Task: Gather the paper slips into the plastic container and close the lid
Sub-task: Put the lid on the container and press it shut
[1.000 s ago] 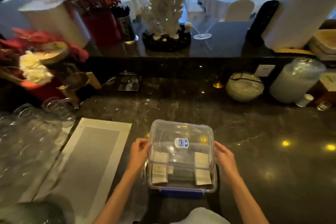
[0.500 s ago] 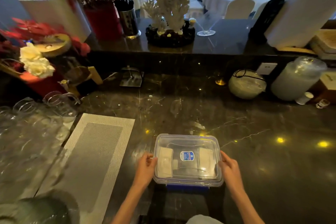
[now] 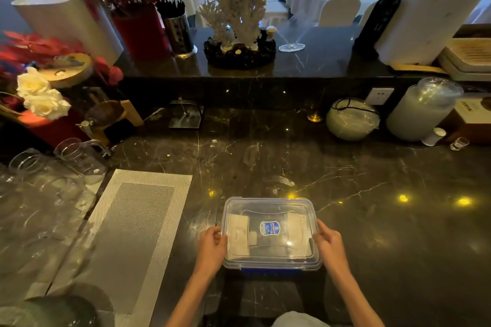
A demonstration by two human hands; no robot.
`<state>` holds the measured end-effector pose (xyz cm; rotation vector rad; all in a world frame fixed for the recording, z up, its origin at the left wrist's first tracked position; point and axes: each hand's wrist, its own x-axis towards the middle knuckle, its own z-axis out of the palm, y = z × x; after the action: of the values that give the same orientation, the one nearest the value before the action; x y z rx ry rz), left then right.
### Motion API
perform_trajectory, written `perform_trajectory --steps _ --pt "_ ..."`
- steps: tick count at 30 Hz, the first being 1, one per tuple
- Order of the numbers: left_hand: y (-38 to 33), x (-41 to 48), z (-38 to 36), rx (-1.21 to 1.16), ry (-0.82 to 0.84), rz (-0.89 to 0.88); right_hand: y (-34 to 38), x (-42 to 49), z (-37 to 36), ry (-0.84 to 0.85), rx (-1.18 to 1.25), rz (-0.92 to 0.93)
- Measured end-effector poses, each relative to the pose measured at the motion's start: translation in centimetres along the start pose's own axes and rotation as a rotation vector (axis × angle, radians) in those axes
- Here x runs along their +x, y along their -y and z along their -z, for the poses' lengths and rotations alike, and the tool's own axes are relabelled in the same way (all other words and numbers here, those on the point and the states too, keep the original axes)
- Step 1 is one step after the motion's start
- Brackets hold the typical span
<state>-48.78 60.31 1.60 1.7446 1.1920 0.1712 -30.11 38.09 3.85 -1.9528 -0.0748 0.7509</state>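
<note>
Clear plastic container [image 3: 271, 233] on dark marble counter [image 3: 372, 180]
lid [image 3: 269, 207] on, slips [image 3: 239, 237] inside, left hand [image 3: 211, 247] and right hand [image 3: 329, 243] clamping its sides

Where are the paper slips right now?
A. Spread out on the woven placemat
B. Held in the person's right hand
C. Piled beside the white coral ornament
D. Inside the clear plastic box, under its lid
D: the paper slips show through the clear lid of the plastic container, which the left hand and right hand grip at its sides; the placemat is bare.
</note>
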Motion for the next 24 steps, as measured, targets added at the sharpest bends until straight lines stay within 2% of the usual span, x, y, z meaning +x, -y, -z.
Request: perform_trajectory --steps 12,24 --pt "0.1 -0.1 -0.3 -0.010 -0.006 0.028 0.0 0.4 -0.1 0.004 -0.064 -0.001" --pt "-0.9 -0.7 -0.1 -0.085 -0.055 -0.021 0.1 0.8 0.6 0.071 -0.076 0.059"
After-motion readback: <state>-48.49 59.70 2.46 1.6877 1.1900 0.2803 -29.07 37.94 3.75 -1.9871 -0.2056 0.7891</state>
